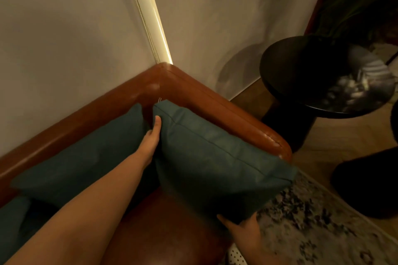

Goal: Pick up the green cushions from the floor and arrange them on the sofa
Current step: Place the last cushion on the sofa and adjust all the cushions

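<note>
My left hand [150, 137] pinches the cushion [215, 163] by its top edge near the corner, thumb in front, fingers hidden behind. My right hand [242, 229] grips the bottom corner from below, as far as I can tell in this dim view. The cushion is held upright along the arm of the sofa [226, 105], just beside a second cushion [75, 163] leaning on the backrest. I judge it light, soft and floppy, so corners and seams give the surest hold. The leather seat [168, 226] looks slick. A rug [318, 226], a round table [286, 66] and a plain wall [64, 38] lie around.
</note>
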A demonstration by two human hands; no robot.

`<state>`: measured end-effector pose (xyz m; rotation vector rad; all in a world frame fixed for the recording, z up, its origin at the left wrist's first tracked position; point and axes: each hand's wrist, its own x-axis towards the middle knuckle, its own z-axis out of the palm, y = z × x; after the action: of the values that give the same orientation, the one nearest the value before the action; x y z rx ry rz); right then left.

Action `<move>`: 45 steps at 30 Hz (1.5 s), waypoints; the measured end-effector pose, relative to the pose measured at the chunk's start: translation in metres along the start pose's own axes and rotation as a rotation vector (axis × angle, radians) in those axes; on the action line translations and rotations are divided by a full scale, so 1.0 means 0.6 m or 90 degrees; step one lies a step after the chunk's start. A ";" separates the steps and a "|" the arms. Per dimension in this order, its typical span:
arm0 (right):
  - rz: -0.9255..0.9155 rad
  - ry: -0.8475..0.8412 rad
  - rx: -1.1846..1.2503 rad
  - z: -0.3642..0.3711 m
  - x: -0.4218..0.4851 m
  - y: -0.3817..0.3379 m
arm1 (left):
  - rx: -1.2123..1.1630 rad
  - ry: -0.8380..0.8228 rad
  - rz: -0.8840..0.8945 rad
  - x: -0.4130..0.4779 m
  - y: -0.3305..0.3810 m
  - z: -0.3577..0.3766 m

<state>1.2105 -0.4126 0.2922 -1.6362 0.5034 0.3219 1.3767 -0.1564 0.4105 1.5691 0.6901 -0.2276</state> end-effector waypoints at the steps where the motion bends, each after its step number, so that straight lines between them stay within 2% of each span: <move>1: 0.001 -0.006 -0.010 0.005 0.007 0.004 | 0.012 -0.002 -0.002 0.015 -0.009 -0.007; 5: -0.035 -0.023 -0.017 0.020 0.025 -0.002 | 0.038 0.006 -0.046 0.059 -0.043 -0.023; 10: -0.112 0.084 0.007 0.015 0.021 -0.061 | 0.024 0.035 -0.035 0.053 -0.038 0.001; 12: -0.172 0.140 -0.031 0.010 0.019 -0.092 | 0.040 0.052 -0.022 0.059 -0.038 0.008; 16: -0.311 0.236 -0.214 0.000 0.038 -0.146 | 0.120 0.113 0.033 0.073 -0.032 0.032; 19: -0.458 0.285 -0.506 -0.009 0.062 -0.172 | 0.191 0.105 0.076 0.074 -0.025 0.056; 22: -0.511 0.214 -0.779 -0.004 0.076 -0.201 | 0.231 0.094 0.077 0.079 -0.022 0.062; 27: -0.476 0.106 -1.005 0.017 0.079 -0.230 | 0.269 0.080 0.139 0.092 -0.014 0.059; 32: -0.364 -0.065 -0.962 0.051 0.102 -0.230 | 0.377 0.055 0.239 0.114 0.026 0.063; 36: -0.355 -0.181 -0.887 0.051 0.130 -0.233 | 0.486 0.013 0.259 0.142 0.046 0.066; 41: -0.428 -0.187 -0.847 0.033 0.142 -0.222 | 0.330 0.049 0.195 0.138 0.021 0.048; 45: -0.453 -0.155 -0.841 0.035 0.131 -0.200 | 0.332 0.144 0.260 0.121 -0.002 0.057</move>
<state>1.3398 -0.3936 0.3547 -2.8339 -0.6685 0.3137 1.4424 -0.1680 0.3665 2.2218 0.4841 0.0869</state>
